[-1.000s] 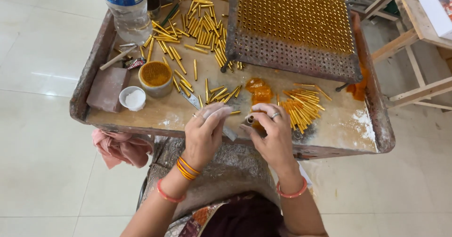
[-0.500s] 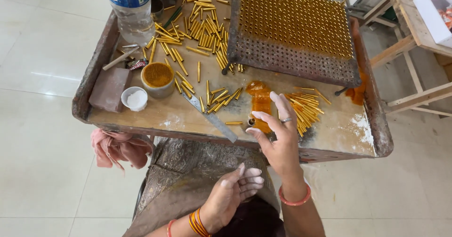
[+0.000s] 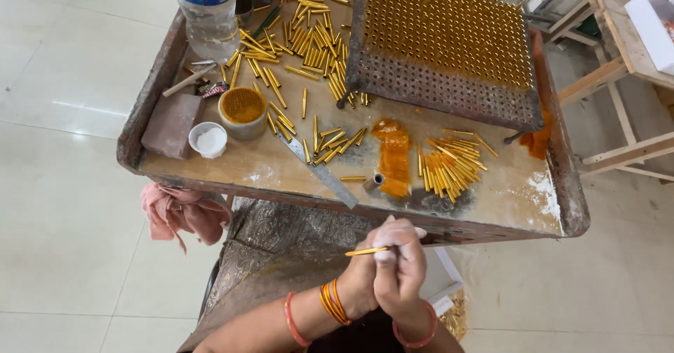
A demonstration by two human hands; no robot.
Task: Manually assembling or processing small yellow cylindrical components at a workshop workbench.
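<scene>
Our right hand [image 3: 404,269] and left hand [image 3: 361,283] pinch one gold tube [image 3: 366,252] together below the tray [image 3: 168,97]; the rack [image 3: 449,37] looks nearly full, many loose tubes [image 3: 449,167] remain.

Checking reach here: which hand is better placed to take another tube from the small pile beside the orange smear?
Probably the right hand: the small pile lies on its side of the table. The left hand would have to cross over. Both hands meet on a gold tube, though.
</scene>
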